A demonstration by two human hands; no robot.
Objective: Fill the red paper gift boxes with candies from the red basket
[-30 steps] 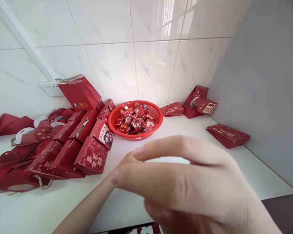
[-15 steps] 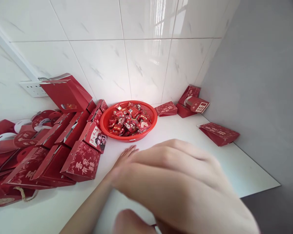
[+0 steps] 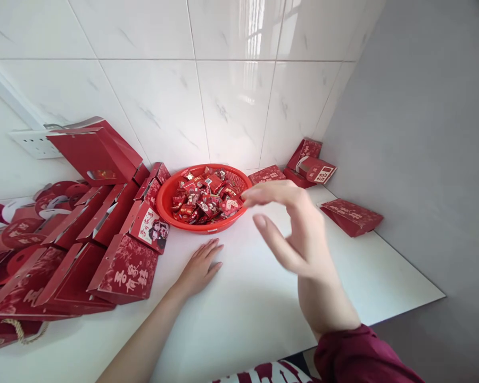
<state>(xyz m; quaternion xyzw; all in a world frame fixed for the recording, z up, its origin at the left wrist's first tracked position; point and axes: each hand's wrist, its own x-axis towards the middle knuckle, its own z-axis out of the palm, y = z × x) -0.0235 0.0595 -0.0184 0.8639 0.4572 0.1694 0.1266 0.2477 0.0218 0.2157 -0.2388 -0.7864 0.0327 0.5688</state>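
My left hand (image 3: 199, 268) lies flat on the white countertop (image 3: 239, 298) with its fingers stretched out and nothing under it that I can see. My right hand (image 3: 297, 229) hangs in the air above the counter, thumb and fingers apart, holding nothing. Its fingertips overlap the right rim of a red plastic basket (image 3: 187, 224) in the view; whether they touch it I cannot tell. Red-wrapped candies (image 3: 207, 197) are heaped in this basket. Left of it stands a red gift box with a printed couple (image 3: 154, 229), behind another box with white characters (image 3: 130, 268).
Several more red boxes (image 3: 75, 266) crowd the counter's left side, with a large red box (image 3: 98, 154) on top. A wall socket (image 3: 35, 143) is behind them. Further red boxes lie at the back right (image 3: 315, 170) and by the grey panel (image 3: 353, 215).
My right hand has moved from close before the camera, blurred, out toward the basket, fingers now visibly apart. My left hand stays on the counter. The view has shifted slightly.
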